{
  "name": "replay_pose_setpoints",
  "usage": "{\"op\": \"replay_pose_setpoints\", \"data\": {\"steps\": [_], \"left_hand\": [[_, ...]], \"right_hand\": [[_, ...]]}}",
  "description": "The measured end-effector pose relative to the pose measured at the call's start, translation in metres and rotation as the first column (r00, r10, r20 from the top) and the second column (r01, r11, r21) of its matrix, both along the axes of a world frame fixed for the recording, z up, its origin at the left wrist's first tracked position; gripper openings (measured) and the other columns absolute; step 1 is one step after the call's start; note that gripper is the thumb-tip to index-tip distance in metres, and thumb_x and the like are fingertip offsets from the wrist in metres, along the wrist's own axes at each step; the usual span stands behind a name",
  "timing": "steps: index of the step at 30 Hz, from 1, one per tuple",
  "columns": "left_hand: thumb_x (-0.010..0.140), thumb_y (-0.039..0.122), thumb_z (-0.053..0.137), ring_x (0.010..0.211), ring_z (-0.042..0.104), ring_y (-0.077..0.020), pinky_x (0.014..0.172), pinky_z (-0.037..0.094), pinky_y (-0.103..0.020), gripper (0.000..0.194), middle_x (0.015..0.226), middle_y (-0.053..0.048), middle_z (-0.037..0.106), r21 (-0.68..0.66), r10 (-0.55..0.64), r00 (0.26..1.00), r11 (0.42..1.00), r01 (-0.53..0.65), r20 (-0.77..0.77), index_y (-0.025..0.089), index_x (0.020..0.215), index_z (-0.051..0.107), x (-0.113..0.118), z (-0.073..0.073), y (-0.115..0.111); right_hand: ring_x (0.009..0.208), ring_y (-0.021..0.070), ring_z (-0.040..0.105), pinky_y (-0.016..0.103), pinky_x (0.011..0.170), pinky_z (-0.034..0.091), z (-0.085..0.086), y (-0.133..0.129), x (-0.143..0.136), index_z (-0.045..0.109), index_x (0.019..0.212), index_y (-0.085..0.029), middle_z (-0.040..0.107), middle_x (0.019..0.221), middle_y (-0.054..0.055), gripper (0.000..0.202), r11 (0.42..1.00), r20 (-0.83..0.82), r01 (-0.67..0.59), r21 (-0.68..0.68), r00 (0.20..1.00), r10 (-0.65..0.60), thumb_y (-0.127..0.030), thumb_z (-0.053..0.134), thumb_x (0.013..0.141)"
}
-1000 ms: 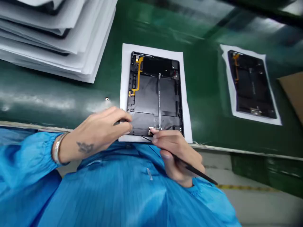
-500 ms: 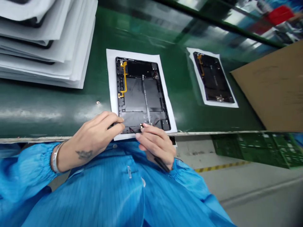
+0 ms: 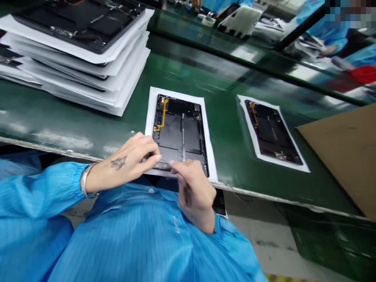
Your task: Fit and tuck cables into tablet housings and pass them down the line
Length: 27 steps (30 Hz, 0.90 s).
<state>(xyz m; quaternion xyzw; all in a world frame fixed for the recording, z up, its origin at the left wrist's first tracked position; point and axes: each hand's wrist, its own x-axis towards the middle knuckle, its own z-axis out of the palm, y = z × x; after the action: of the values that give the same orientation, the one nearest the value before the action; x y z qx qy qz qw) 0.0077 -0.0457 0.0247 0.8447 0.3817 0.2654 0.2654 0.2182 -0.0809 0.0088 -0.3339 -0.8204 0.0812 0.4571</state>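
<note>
An opened black tablet housing [image 3: 173,137] lies on a white foam sheet [image 3: 209,156] at the bench's front edge. It carries a yellow flex cable [image 3: 164,115] at left and a grey ribbon cable [image 3: 183,135] down the middle. My left hand [image 3: 135,156] rests at its lower left corner, thumb and fingers closed together; what they pinch is hidden. Over the lower right part is my right hand [image 3: 196,192], closed and partly blurred, with a dark stick-like tool [image 3: 187,196] in its palm. Thin dark wires [image 3: 166,161] run between the fingertips.
A tall stack of housings between white sheets [image 3: 129,78] stands at left. Another housing [image 3: 273,131] lies on its sheet to the right, beside a cardboard box [image 3: 343,152]. A tiny part [image 3: 132,131] sits on the green bench. Behind the rail, people in blue work.
The view has shifted, so the bench appears lower and the whole stack top shows. My right hand has turned, knuckles up, and its fingertips have come closer to my left hand.
</note>
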Motion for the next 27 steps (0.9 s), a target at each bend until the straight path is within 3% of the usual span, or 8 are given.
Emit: {"op": "replay_pose_setpoints", "data": {"steps": [2, 4, 6, 9, 14, 18, 27], "left_hand": [[0.106, 0.03, 0.043, 0.088, 0.049, -0.017, 0.085, 0.039, -0.034, 0.022, 0.09, -0.001, 0.057, -0.045, 0.012, 0.999, 0.999, -0.013, -0.04, 0.019, 0.09, 0.054, -0.001, 0.005, 0.0], [0.106, 0.029, 0.041, 0.087, 0.047, -0.0172, 0.083, 0.039, -0.034, 0.022, 0.092, -0.001, 0.057, -0.057, 0.023, 0.996, 0.998, -0.028, -0.084, 0.019, 0.092, 0.054, -0.002, 0.009, -0.001], [0.106, 0.026, 0.041, 0.086, 0.047, -0.0174, 0.081, 0.039, -0.034, 0.022, 0.092, -0.002, 0.058, -0.032, 0.028, 0.993, 0.999, -0.032, -0.118, 0.018, 0.092, 0.055, -0.003, 0.01, -0.002], [0.105, 0.023, 0.044, 0.089, 0.051, -0.0177, 0.084, 0.04, -0.035, 0.019, 0.093, -0.003, 0.06, 0.06, 0.056, 0.991, 0.997, -0.049, -0.122, 0.017, 0.091, 0.056, -0.005, 0.01, -0.005], [0.101, 0.017, 0.053, 0.095, 0.061, -0.0159, 0.085, 0.048, -0.029, 0.012, 0.101, -0.005, 0.066, 0.136, 0.225, 0.974, 0.964, -0.227, 0.027, 0.017, 0.109, 0.063, -0.008, 0.004, -0.014], [0.098, 0.014, 0.06, 0.085, 0.065, -0.0137, 0.078, 0.052, -0.025, 0.01, 0.093, -0.003, 0.07, 0.148, 0.225, 0.97, 0.96, -0.237, 0.091, 0.018, 0.106, 0.065, -0.004, 0.001, -0.02], [0.097, 0.014, 0.061, 0.077, 0.065, -0.012, 0.073, 0.053, -0.023, 0.009, 0.085, -0.001, 0.07, 0.158, 0.231, 0.967, 0.956, -0.246, 0.108, 0.019, 0.092, 0.067, 0.002, 0.0, -0.016]], "right_hand": [[0.079, 0.0186, 0.056, 0.036, 0.069, 0.044, 0.005, 0.006, -0.003, 0.063, 0.115, -0.015, 0.067, 0.089, 0.007, 0.027, 0.998, 0.175, 0.033, -0.046, 0.984, -0.025, -0.004, 0.049, 0.095], [0.08, 0.019, 0.054, 0.036, 0.07, 0.041, 0.005, 0.012, -0.007, 0.064, 0.105, -0.014, 0.067, 0.091, 0.008, 0.015, 0.995, 0.227, 0.069, -0.067, 0.972, -0.052, -0.008, 0.056, 0.095], [0.078, 0.0187, 0.051, 0.035, 0.069, 0.039, 0.002, 0.017, -0.012, 0.065, 0.098, -0.014, 0.066, 0.086, 0.007, 0.007, 0.995, 0.215, 0.065, -0.069, 0.975, -0.049, -0.01, 0.059, 0.095], [0.076, 0.0184, 0.047, 0.034, 0.068, 0.037, -0.003, 0.022, -0.018, 0.064, 0.091, -0.015, 0.065, 0.081, 0.005, 0.015, 0.998, 0.206, 0.047, -0.044, 0.978, -0.037, -0.003, 0.057, 0.092], [0.077, 0.019, 0.045, 0.035, 0.069, 0.036, -0.006, 0.026, -0.02, 0.063, 0.086, -0.017, 0.064, 0.081, 0.005, 0.022, 0.994, 0.178, 0.032, -0.107, 0.984, -0.013, 0.002, 0.051, 0.086], [0.076, 0.0182, 0.046, 0.034, 0.069, 0.036, -0.006, 0.027, -0.018, 0.063, 0.086, -0.017, 0.063, 0.08, 0.004, 0.022, 0.982, 0.112, -0.007, -0.19, 0.993, 0.029, 0.002, 0.052, 0.085], [0.075, 0.0184, 0.046, 0.034, 0.069, 0.036, -0.007, 0.027, -0.018, 0.063, 0.085, -0.018, 0.06, 0.077, 0.003, 0.02, 0.974, 0.105, -0.025, -0.226, 0.993, 0.05, -0.003, 0.051, 0.089]]}}
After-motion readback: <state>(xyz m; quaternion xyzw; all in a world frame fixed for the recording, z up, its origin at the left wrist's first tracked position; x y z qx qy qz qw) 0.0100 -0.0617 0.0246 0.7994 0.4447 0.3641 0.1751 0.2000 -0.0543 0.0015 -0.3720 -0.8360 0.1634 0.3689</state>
